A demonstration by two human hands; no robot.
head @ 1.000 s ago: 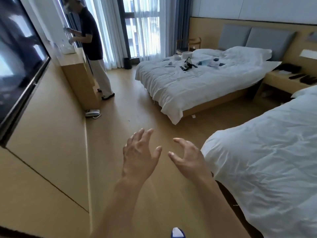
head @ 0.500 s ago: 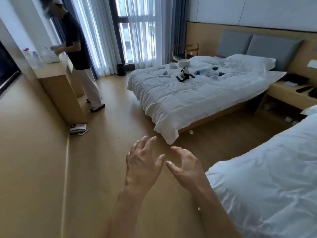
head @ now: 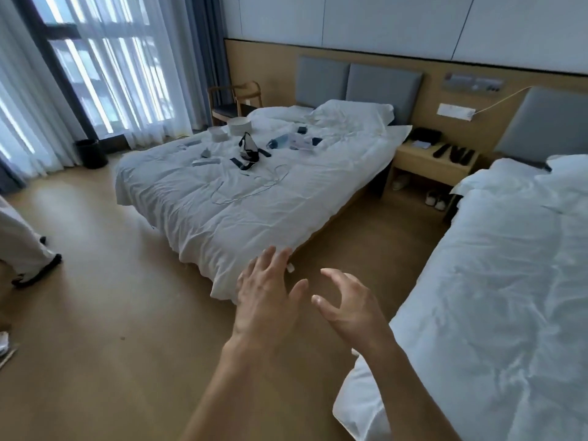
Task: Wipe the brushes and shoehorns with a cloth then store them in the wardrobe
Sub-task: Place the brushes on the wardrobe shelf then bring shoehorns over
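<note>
My left hand [head: 267,300] has its fingers straight and spread, my right hand [head: 348,305] loosely curled, both holding nothing above the floor [head: 105,329]; since half a second ago my view has swung right, the desk gone, only the other person's leg [head: 22,249] left; I read no writing; dark items, perhaps brushes [head: 455,153], lie on the nightstand [head: 423,167] between far bed [head: 254,192] and near bed [head: 496,297].

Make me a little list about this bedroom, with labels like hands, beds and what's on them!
left hand: open, fingers spread, holding nothing
right hand: fingers loosely curled, holding nothing
far white bed: small dark and white items and a thin white cable lie on it
near white bed: rumpled duvet
wooden nightstand: between the beds, dark long objects on top
wooden chair: by the curtains
</note>
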